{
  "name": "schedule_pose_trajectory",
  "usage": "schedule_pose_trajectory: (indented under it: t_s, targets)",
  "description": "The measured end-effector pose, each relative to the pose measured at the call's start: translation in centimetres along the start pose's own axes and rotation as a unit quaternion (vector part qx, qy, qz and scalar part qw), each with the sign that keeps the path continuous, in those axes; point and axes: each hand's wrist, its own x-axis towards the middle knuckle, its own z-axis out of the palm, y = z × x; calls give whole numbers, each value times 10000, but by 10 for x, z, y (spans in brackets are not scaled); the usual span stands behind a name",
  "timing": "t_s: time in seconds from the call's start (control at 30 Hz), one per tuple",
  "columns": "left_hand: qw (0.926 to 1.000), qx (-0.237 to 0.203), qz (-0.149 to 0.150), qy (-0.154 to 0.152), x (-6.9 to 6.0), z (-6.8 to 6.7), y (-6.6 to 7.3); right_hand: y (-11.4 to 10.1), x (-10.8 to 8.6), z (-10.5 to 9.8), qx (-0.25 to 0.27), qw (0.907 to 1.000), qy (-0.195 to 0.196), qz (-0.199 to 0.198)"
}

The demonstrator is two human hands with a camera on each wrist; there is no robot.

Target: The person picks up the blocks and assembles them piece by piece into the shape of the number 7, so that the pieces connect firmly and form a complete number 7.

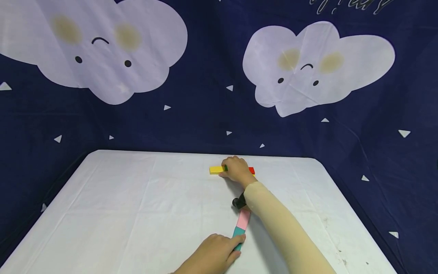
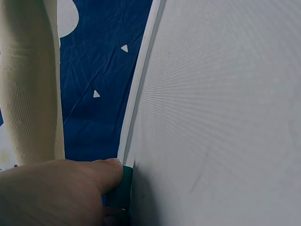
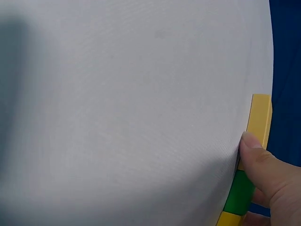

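My left hand (image 1: pixel 217 251) pinches a teal block (image 1: pixel 238 231) near the table's front, thumb on one side. A pink block (image 1: pixel 243 219) adjoins its far end in a line; the right sleeve covers what lies beyond. Close to the table's back edge, my right hand (image 1: pixel 237 170) grips a row of coloured blocks. At the row's left end is a yellow block (image 3: pixel 259 113), with the thumb against its side. Beside it come a green block (image 3: pixel 241 193) and another yellow one (image 3: pixel 230 219). A red block (image 1: pixel 251 170) shows right of the hand, which hides the row's middle.
A white-covered table (image 1: pixel 137 213) lies beneath both hands. Behind it hangs a dark blue cloth (image 1: pixel 205 125) with printed clouds and triangles. The right sleeve (image 1: pixel 287 228) reaches across the table, with a black device (image 1: pixel 239 201) at the wrist.
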Motion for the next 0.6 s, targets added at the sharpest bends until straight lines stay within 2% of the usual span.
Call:
schedule_pose_trajectory:
  t_s: [0.6]
  targets:
    - [10000,4,-21,-27,1,-1,0,7,-1,-3,33,9999,-63,-98]
